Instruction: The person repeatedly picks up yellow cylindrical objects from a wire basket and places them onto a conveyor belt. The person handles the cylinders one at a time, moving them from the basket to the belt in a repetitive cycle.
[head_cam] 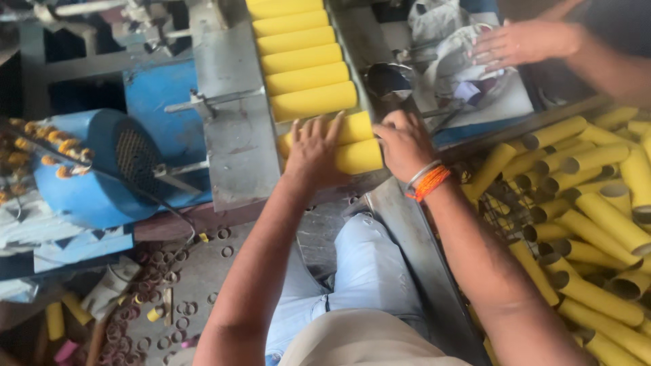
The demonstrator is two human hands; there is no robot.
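Both hands are working the near end of a sloping metal chute (234, 135): the left hand (313, 150) is lying spread, fingers flat, over two yellow cardboard tubes (359, 156), while the right hand (401, 141), curled, is pressing their ends at three o'clock. Six loaded tubes (302, 57) are queuing toward twelve o'clock; a heaped pile of tubes (597, 224) at four o'clock is waiting, suggesting much remains.

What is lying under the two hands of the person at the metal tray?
Under the left hand and right hand lie two yellow tubes at the near end of the metal tray. Their middle parts are covered by the hands, and the tray floor beneath is hidden.
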